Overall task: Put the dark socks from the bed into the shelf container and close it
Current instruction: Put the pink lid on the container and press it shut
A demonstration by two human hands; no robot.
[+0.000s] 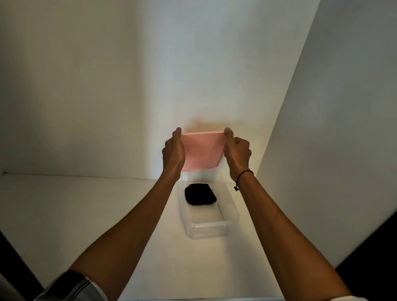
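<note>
A clear plastic container (209,229) stands open on the white shelf (77,212), towards the back right. A bundle of dark socks (200,194) lies in its far end. Above the container's far end I hold a pink lid (202,150) tilted up, with its top edge near the back wall. My left hand (173,152) grips the lid's left edge and my right hand (237,152) grips its right edge. The lid hides the container's far rim.
The shelf is a white alcove with a back wall (127,76) and a right side wall (333,135) close to the container. The shelf's front edge (183,300) runs along the bottom. Dark areas lie beyond both lower corners.
</note>
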